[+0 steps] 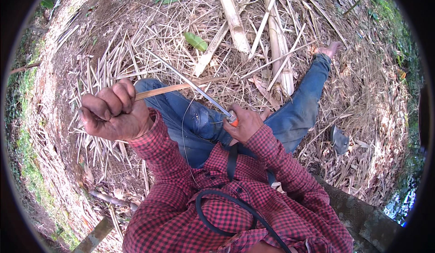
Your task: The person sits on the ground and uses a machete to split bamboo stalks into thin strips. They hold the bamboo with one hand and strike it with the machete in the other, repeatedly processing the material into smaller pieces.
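My left hand [111,110], raised at the left, is closed in a fist around one end of a flat split-bamboo strip [170,89]. The strip points right over my bent leg. In my right hand [247,122], in front of my lap, is the orange handle of a long knife [181,75]. Its narrow blade slants up and to the left, crossing the strip near the strip's far part. Whether blade and strip touch I cannot tell. A thin pale strand [183,133] curves down from near the strip over my leg.
Split bamboo lengths [233,19] and a long pole [280,53] lie ahead among shavings. Many cut strips [97,80] are scattered at the left. A green leaf [195,41] lies beyond the blade. My jeans-clad leg [301,112] stretches right, near a dark object [340,139].
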`<state>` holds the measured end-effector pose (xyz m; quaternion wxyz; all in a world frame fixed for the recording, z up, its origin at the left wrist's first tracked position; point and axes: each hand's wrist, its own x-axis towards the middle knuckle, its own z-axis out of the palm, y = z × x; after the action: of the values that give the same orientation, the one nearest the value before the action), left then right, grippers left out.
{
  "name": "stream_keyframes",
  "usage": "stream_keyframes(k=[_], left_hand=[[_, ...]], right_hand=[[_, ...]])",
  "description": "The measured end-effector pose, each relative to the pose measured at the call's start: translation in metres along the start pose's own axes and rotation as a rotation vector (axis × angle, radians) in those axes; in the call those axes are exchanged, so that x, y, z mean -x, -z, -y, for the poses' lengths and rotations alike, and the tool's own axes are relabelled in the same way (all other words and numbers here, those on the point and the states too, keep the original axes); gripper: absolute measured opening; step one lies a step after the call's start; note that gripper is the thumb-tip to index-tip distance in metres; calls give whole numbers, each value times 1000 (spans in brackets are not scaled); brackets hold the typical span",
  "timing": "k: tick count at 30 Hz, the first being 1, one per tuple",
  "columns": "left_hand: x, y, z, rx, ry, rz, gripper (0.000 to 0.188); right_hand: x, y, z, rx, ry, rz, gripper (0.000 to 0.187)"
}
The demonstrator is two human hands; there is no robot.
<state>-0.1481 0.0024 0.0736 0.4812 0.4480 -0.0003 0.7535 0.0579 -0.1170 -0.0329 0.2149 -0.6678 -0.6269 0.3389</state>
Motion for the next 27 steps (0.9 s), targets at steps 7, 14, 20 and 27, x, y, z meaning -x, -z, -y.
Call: stream_keyframes(k=[7,14,20,27], left_hand=[[0,3,1,-15,-8,-13,36],[0,-1,0,-105,-43,-104,36],[-7,-3,3,-172,-93,-180,36],[-6,11,-2,-254,-121,-206,37]], right_hand=[[-1,5,-6,75,-62,75,33],[6,7,-13,143,-48,68,35],[6,19,-25,148,36,56,39],[1,30,-33,269,-214,272,40]])
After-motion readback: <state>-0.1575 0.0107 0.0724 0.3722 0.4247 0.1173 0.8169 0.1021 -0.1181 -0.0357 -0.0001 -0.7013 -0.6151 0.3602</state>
